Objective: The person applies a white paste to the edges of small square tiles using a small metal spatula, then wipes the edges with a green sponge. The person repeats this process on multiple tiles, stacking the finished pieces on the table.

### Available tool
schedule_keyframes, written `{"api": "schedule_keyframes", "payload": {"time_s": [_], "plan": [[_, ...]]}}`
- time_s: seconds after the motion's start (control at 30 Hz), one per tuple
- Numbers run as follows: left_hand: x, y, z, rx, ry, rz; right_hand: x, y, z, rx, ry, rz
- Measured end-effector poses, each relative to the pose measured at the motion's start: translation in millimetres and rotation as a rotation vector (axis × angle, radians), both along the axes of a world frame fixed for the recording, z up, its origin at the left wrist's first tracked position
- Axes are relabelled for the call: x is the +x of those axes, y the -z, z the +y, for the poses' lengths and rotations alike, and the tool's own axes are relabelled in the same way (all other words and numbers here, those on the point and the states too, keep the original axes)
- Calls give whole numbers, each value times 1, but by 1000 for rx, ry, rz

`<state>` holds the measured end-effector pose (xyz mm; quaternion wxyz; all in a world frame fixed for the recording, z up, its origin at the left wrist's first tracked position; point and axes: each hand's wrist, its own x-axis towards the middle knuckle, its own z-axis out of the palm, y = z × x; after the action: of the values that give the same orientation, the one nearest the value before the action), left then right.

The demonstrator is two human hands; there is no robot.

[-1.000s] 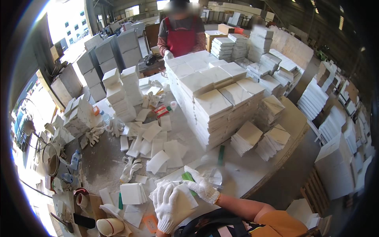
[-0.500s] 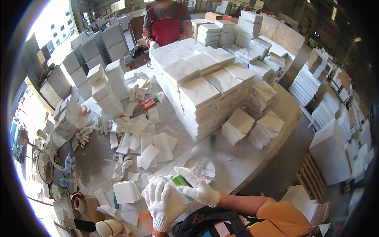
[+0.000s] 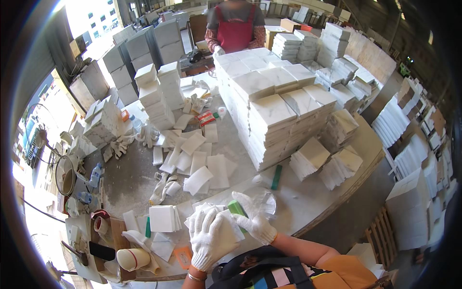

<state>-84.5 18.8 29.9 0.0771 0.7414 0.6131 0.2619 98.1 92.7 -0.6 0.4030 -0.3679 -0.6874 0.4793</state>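
My right hand [image 3: 257,222], in a white knit glove, grips a green rectangular block [image 3: 236,209] and holds it at the edge of white tiles [image 3: 234,228]. My left hand [image 3: 210,235], gloved too, lies over those tiles with its fingers stretched out, hiding much of them. Just left of it stands a small stack of square white tiles [image 3: 163,219]. A shiny round dish [image 3: 269,202] sits beyond my right hand, partly hidden by it. Farther out, a second green block [image 3: 276,177] lies on the worktable [image 3: 308,200].
A tall block of stacked marble tiles [image 3: 269,120] fills the table's middle, with smaller stacks [image 3: 310,156] to its right. Loose white pieces [image 3: 195,159] and spare gloves [image 3: 164,187] lie left. Near the left edge are a cream cylinder [image 3: 132,259] and a phone [image 3: 102,251]. A person in a red apron [image 3: 235,29] stands opposite.
The head view has turned left, so the surroundings sit farther right in the picture. My left hand still lies on the tiles and my right hand still grips the green block.
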Motion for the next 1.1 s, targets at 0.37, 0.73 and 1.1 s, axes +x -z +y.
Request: {"api": "schedule_keyframes", "payload": {"time_s": [0.37, 0.73, 1.1], "plan": [[2, -8, 2, 70, 7, -49, 2, -8, -4, -31, -15, 6], [2, -7, 1, 60, -4, -24, 4, -13, -14, 44, -18, -34], [0, -3, 0, 68, 2, -5, 4, -17, -10, 145, -53, -97]]}}
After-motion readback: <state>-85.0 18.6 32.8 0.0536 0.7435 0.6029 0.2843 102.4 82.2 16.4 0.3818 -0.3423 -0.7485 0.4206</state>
